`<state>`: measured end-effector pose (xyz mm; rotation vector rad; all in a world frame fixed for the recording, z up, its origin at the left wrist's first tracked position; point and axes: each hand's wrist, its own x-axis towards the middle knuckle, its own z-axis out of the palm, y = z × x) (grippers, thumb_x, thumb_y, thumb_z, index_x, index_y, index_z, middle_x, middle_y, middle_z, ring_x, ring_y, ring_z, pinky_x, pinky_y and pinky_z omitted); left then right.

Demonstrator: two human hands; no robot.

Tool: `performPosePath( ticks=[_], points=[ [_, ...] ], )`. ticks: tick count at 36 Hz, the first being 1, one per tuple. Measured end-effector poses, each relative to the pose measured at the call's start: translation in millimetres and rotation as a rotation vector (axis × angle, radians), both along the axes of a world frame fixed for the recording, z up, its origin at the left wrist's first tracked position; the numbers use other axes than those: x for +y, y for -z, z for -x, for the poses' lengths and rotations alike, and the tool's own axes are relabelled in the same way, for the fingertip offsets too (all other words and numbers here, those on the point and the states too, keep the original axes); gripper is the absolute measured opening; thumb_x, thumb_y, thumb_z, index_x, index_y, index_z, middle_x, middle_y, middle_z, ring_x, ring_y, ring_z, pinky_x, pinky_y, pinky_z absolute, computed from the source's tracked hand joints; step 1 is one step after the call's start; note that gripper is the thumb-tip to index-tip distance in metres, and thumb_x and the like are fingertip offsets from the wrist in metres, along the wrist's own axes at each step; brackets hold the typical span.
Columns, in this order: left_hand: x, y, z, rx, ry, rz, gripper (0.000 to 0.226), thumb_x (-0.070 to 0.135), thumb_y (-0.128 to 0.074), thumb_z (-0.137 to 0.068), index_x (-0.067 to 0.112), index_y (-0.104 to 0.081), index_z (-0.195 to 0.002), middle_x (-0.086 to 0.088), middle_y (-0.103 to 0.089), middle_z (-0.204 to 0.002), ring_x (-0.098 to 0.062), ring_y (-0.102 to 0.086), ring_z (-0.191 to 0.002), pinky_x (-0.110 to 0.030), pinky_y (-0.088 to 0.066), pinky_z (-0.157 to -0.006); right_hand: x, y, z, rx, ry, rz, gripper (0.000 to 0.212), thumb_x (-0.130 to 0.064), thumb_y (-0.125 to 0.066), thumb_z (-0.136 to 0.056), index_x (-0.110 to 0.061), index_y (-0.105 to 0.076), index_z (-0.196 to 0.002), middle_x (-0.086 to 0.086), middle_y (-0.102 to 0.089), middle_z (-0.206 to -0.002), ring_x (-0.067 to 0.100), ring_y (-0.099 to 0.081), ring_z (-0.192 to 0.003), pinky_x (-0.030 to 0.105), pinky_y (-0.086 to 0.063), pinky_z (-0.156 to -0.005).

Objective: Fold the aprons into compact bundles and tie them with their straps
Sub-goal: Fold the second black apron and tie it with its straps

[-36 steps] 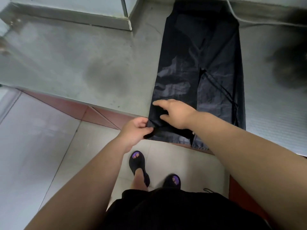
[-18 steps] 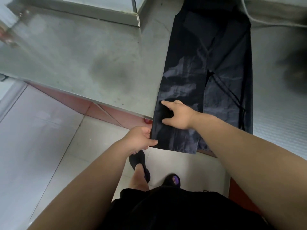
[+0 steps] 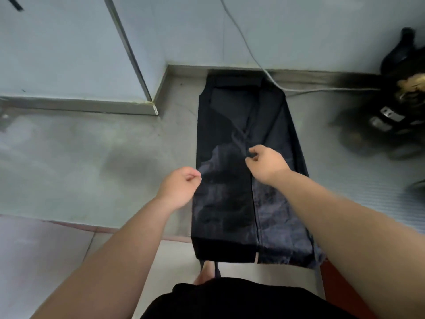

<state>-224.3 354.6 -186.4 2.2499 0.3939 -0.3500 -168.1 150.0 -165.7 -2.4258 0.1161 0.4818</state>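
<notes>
**Overhanging end could drag the fold loose**

The near end of the black apron (image 3: 230, 215) hangs past the front edge of the grey counter (image 3: 115, 157). The cloth looks thin and slick, so a pull toward the body could probably slide the whole strip off or spring the two flaps apart. The straps are another worry (I cannot pick them out for certain). If they get buried in the bundle, nothing will be left to tie it with.

The apron lies lengthwise on the counter, its far end against the wall. Both long sides are folded inward, and they meet at a seam running down the middle. Its surface is creased and catches pale sheen in patches.

The left hand (image 3: 181, 187) is loosely curled at the apron's left edge. The right hand (image 3: 266, 162) is curled over the seam, thumb near forefinger. I cannot tell whether either one pinches fabric. A cable (image 3: 253, 58) trails down the wall past the far end.
</notes>
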Motion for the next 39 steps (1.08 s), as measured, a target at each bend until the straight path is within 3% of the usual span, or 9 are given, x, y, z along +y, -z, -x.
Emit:
performPosePath(
  ticks=[6, 12, 18, 22, 24, 30, 33, 36, 39],
  points=[
    [-1, 13, -72, -0.05, 0.143, 0.021, 0.014, 0.016, -0.058, -0.089, 0.031, -0.059, -0.089, 0.002, -0.067, -0.099, -0.018, -0.063, -0.098, -0.032, -0.046, -0.095, -6, 0, -45, 0.027, 0.111, 0.03, 0.042, -0.025, -0.048, -0.096, -0.014, -0.045, -0.136, 0.006, -0.056, -0.129, 0.025, -0.052, -0.118, 0.027, -0.04, -0.093],
    [3, 24, -151, -0.092, 0.354, -0.215, 0.032, 0.022, -0.053, -0.093, 0.023, -0.057, -0.125, 0.002, -0.051, -0.13, -0.018, -0.052, -0.115, -0.023, -0.038, -0.092, 2, 14, -105, 0.092, 0.189, 0.01, 0.044, -0.027, -0.049, -0.096, -0.015, -0.042, -0.138, 0.007, -0.054, -0.132, 0.026, -0.053, -0.116, 0.03, -0.044, -0.091],
    [10, 38, -181, -0.057, 0.532, -0.287, 0.04, 0.023, -0.059, -0.09, 0.025, -0.053, -0.13, 0.005, -0.043, -0.133, -0.018, -0.05, -0.113, -0.03, -0.042, -0.098, 15, 35, -125, 0.235, 0.252, -0.001, 0.06, -0.034, -0.05, -0.096, -0.014, -0.025, -0.147, 0.009, -0.046, -0.139, 0.028, -0.048, -0.122, 0.031, -0.042, -0.093],
    [10, 42, -193, -0.073, 0.562, -0.337, 0.038, 0.026, -0.066, -0.085, 0.028, -0.056, -0.122, 0.005, -0.044, -0.127, -0.018, -0.044, -0.118, -0.032, -0.041, -0.098, 18, 42, -138, 0.258, 0.28, 0.05, 0.033, -0.036, -0.052, -0.095, -0.005, -0.055, -0.102, 0.007, -0.059, -0.097, 0.024, -0.057, -0.091, 0.027, -0.041, -0.072],
    [11, 42, -198, -0.062, 0.559, -0.321, 0.037, 0.027, -0.069, -0.083, 0.026, -0.056, -0.118, 0.004, -0.045, -0.125, -0.018, -0.044, -0.118, -0.031, -0.042, -0.097, 18, 47, -144, 0.265, 0.287, 0.069, 0.032, -0.03, -0.052, -0.095, -0.009, -0.046, -0.071, 0.003, -0.051, -0.073, 0.021, -0.052, -0.073, 0.026, -0.039, -0.064],
    [18, 43, -208, -0.082, 0.495, -0.208, 0.022, 0.025, -0.07, -0.081, 0.022, -0.058, -0.1, 0.006, -0.05, -0.106, -0.016, -0.051, -0.106, -0.03, -0.045, -0.089, 17, 41, -163, 0.28, 0.31, 0.074, 0.027, -0.014, -0.045, -0.096, -0.006, -0.043, -0.07, 0.006, -0.048, -0.072, 0.019, -0.046, -0.062, 0.025, -0.036, -0.055],
    [19, 42, -214, -0.093, 0.48, -0.19, 0.02, 0.024, -0.07, -0.082, 0.021, -0.06, -0.099, 0.006, -0.049, -0.103, -0.016, -0.052, -0.104, -0.028, -0.045, -0.087, 17, 36, -186, 0.122, 0.387, -0.105, 0.015, -0.019, -0.041, -0.098, -0.006, -0.047, -0.096, 0.01, -0.05, -0.09, 0.022, -0.048, -0.078, 0.026, -0.039, -0.062],
    [15, 40, -225, -0.121, 0.455, -0.18, 0.026, 0.024, -0.069, -0.083, 0.019, -0.06, -0.107, 0.002, -0.051, -0.111, -0.017, -0.053, -0.106, -0.027, -0.045, -0.088, 22, 18, -215, 0.068, 0.627, -0.568, 0.009, -0.022, -0.038, -0.101, -0.016, -0.041, -0.095, 0.009, -0.054, -0.081, 0.017, -0.047, -0.06, 0.026, -0.041, -0.047],
    [8, 34, -238, -0.159, 0.418, -0.125, 0.049, 0.029, -0.067, -0.085, 0.024, -0.048, -0.13, -0.001, -0.041, -0.13, -0.018, -0.049, -0.114, -0.032, -0.045, -0.095, 24, -8, -242, -0.028, 0.738, -0.869, 0.008, -0.019, -0.035, -0.102, -0.016, -0.04, -0.097, 0.004, -0.054, -0.075, 0.013, -0.045, -0.058, 0.027, -0.045, -0.051]
  ],
)
